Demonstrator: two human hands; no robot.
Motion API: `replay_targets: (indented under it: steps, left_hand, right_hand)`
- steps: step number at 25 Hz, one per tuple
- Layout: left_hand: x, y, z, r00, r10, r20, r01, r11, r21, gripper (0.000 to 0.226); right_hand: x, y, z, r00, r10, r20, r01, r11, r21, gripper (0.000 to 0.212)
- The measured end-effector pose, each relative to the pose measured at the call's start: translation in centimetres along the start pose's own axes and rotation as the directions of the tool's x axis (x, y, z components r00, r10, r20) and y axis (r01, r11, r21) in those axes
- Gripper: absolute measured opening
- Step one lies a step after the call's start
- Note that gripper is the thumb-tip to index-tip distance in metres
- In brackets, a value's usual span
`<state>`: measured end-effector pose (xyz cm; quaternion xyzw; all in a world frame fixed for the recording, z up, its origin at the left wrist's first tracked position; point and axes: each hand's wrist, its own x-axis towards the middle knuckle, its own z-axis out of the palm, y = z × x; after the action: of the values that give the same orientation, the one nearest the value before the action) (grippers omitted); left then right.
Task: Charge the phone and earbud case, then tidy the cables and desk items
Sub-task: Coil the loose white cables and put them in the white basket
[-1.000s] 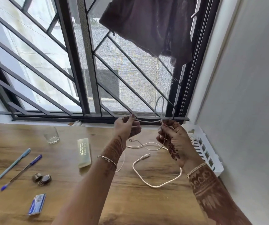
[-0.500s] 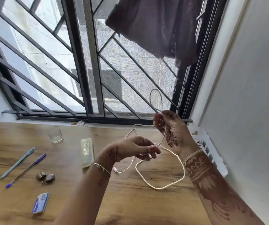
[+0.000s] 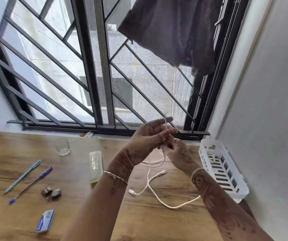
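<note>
A white charging cable (image 3: 159,197) trails in loose loops over the wooden desk (image 3: 157,226), both plug ends lying free near the middle. Its upper part rises into both hands, held together above the desk near the window sill. My left hand (image 3: 148,136) has the cable looped over its extended fingers. My right hand (image 3: 178,152) sits just below and to the right, pinching the same cable. No phone or earbud case is visible.
A white slotted basket (image 3: 226,178) stands at the right by the wall. A pale case (image 3: 96,166), a glass (image 3: 62,146), two pens (image 3: 28,180), small metal rings (image 3: 52,193) and a blue pack (image 3: 45,220) lie to the left. A barred window runs behind.
My left hand rose from low over the desk up to my right hand, now with the cable wound over its fingers. The big loop on the desk has shrunk.
</note>
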<state>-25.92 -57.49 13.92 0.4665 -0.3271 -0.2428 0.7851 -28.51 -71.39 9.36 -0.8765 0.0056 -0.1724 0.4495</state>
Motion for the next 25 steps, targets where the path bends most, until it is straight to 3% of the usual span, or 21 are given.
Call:
replay_targets:
  steps: [3,6,10,15,18,25]
  left_hand:
    - [1.1,0.2,-0.1,0.987,0.066,-0.144,-0.071,0.997,-0.031,0.027]
    - [2.0,0.3,-0.8,0.956,0.135,-0.262,-0.126,0.991,0.053,0.017]
    - [2.2,-0.4,-2.0,0.945,0.128,-0.302,-0.053,0.969,0.243,0.018]
    - [1.4,-1.9,-3.3,0.961,0.134,-0.242,0.004,0.868,0.496,0.009]
    - [0.8,-2.3,-3.5,0.981,0.076,-0.177,0.039,0.822,0.568,0.012]
    - [-0.6,-2.3,-3.4,0.962,-0.269,-0.05,0.264,0.863,0.43,0.024]
  right_hand:
    - [-0.2,-1.0,-0.2,0.986,-0.09,0.139,0.097,0.994,-0.042,0.025]
    - [-0.8,-2.1,-0.3,0.962,-0.098,0.254,0.109,0.994,-0.028,0.025]
    - [-1.2,-2.5,-1.3,0.956,0.022,0.292,-0.051,0.994,0.093,0.029]
    - [-0.5,-2.2,-2.8,0.943,-0.037,0.331,-0.075,0.944,0.321,0.026]
    - [0.0,-1.7,-3.4,0.941,-0.026,0.339,-0.153,0.858,0.491,0.021]
    - [0.8,-1.3,-3.7,0.966,0.184,0.184,-0.258,0.758,0.599,0.028]
